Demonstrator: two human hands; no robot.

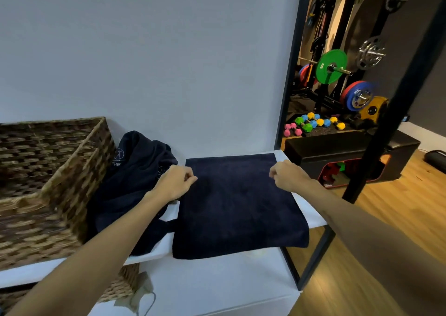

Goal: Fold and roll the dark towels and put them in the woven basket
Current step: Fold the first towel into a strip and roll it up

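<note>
Dark towel (239,207) overhanging white shelf (311,215) front

1. Plain pale wall (149,50) behind a white shelf (311,209) on a black metal frame (313,253).
2. Wooden floor (410,195) at right.
3. Black storage box (350,151), coloured dumbbells (311,122), green weight plate (331,66) beyond.

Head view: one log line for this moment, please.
stage: folding | left hand: pinching towel's far left corner | right hand: pinching far right corner | towel: flat on white shelf | basket: left | towel pile: beside basket
</note>
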